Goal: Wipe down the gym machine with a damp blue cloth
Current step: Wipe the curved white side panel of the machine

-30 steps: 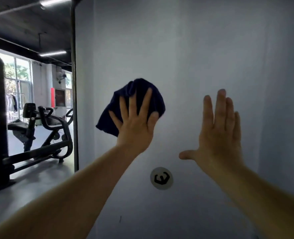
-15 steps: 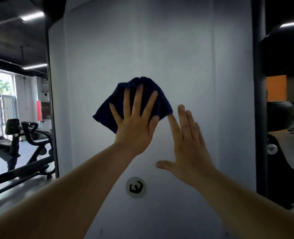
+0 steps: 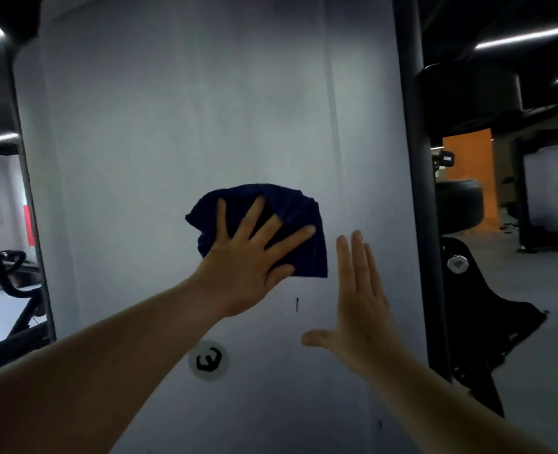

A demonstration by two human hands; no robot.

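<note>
A tall pale grey panel of the gym machine fills the middle of the view. My left hand presses a crumpled dark blue cloth flat against the panel, fingers spread and straight. Just right of the cloth, my right hand lies flat on the panel with its fingers straight and together, holding nothing. Below the hands, a round white sticker with a black logo sits on the panel.
A black upright post borders the panel on the right, with a black bracket and a metal knob beside it. An exercise bike stands at the far left. Other machines and an orange wall lie at the right.
My left hand has slid the cloth to the right across the panel and turned its fingers rightward. My right hand came in from the right and stays close beside the cloth. The view has panned right.
</note>
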